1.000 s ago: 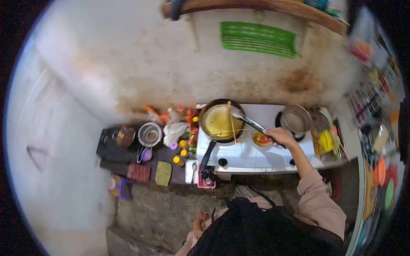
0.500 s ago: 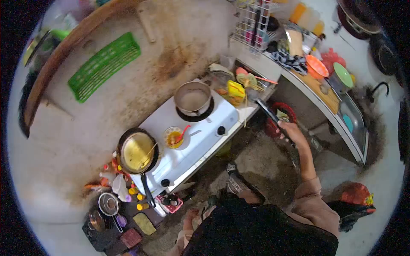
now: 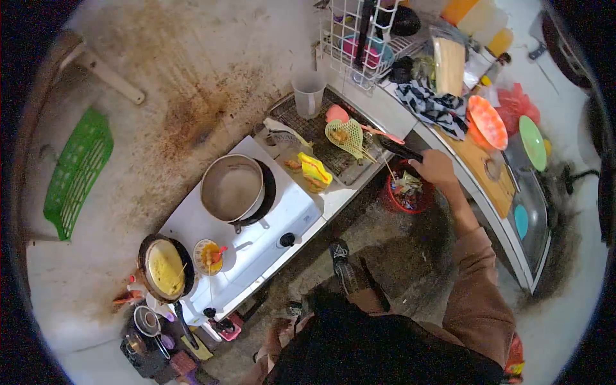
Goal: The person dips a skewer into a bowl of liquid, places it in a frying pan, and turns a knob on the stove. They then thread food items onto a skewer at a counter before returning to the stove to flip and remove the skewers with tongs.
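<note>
My right hand (image 3: 437,171) is closed round a long black-handled utensil (image 3: 402,150) whose far end lies over the dark tray (image 3: 327,106). I cannot tell what kind of utensil it is. On that tray rest a pale green slotted skimmer (image 3: 346,137), a pink-handled utensil (image 3: 382,133) and a clear jug (image 3: 308,96). A yellow packet (image 3: 314,171) sits beside the stove (image 3: 282,215). Low by my body is my left hand (image 3: 276,335), its fingers small and blurred. A frying pan (image 3: 187,269) holds a flat yellow omelette (image 3: 164,266).
An uncovered pot (image 3: 232,186) stands on the right burner. A bowl (image 3: 204,247) of yellow liquid with a red spoon sits between pot and pan. Under the counter edge is a red bin (image 3: 410,204). An orange basket (image 3: 486,122) and green bowl (image 3: 532,143) stand near the sink (image 3: 536,228).
My view has turned towards the tray, so the stove sits further left. My right hand has brought the black-handled utensil up to the tray's edge, its handle now nearly level in view.
</note>
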Tool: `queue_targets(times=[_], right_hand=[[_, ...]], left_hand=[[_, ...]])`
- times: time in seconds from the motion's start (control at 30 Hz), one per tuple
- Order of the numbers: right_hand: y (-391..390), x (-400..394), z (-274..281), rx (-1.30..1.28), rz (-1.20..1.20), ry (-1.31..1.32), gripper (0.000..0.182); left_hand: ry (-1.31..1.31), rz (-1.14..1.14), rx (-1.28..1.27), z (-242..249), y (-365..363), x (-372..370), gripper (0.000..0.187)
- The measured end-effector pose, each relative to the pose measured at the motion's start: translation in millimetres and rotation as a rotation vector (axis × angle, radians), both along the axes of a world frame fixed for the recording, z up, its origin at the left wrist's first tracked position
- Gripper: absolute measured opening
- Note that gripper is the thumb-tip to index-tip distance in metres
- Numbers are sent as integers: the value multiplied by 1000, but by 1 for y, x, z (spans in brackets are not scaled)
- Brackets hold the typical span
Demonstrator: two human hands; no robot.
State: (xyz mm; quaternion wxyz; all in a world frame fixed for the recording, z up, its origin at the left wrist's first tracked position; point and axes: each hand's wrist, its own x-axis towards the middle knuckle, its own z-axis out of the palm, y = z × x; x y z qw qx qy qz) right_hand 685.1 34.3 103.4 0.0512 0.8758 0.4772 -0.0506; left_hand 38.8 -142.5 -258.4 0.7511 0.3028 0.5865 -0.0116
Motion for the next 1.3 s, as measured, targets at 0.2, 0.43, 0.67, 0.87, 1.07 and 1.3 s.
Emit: queue_targets(times=[0.2, 0.43, 0.67, 0.87, 1.07, 1.3], right_hand=[[106, 38, -34, -159, 163, -5, 44], [151, 47, -35, -252, 183, 19, 43], [159, 50, -27, -349, 221, 60, 45], [147, 58, -25, -191, 313, 24, 49], [107, 100, -41, 133, 675, -122, 48], [49, 49, -25, 199, -274, 987, 44]], left_hand=[[-86, 337, -119, 29, 3, 58, 34], [-96, 171, 108, 73, -22, 60, 45], [409, 104, -324, -9, 10, 94, 25], [343, 211, -293, 7, 24, 104, 24], [396, 161, -230, 5, 20, 113, 27], [411, 63, 0, -16, 19, 105, 27]])
